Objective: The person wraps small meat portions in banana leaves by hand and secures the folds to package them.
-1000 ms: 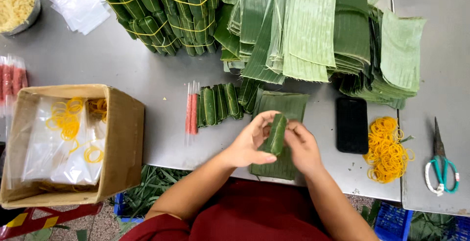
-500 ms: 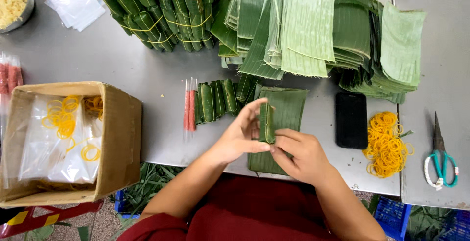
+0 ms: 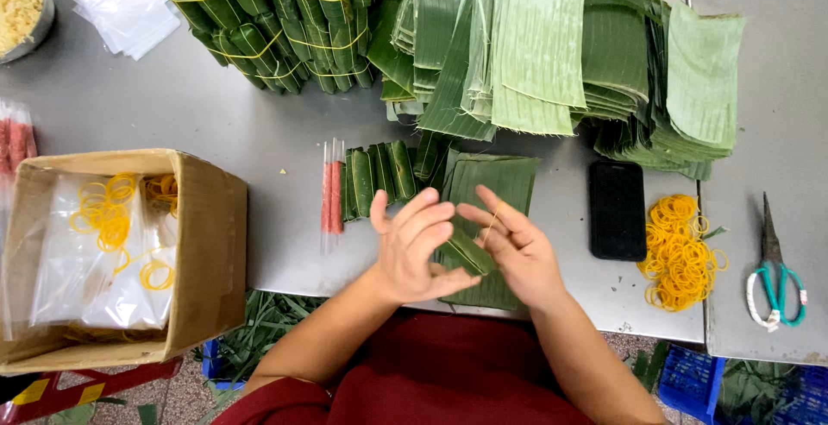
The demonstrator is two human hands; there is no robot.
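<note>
Leaf roll [image 3: 470, 252], one, between two hands [image 3: 414, 248].

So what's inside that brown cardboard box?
The cardboard box holds clear plastic bags with loose yellow rubber bands lying on top. Anything beneath the bags is covered, so it cannot be seen.

Leaf roll [image 3: 470, 252] now lower, tilted.

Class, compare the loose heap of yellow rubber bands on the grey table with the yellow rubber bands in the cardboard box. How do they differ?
The heap of yellow rubber bands on the table is dense and lies bare beside the black phone. The yellow rubber bands in the cardboard box are few, scattered and rest on clear plastic bags. Both are thin yellow loops.
</note>
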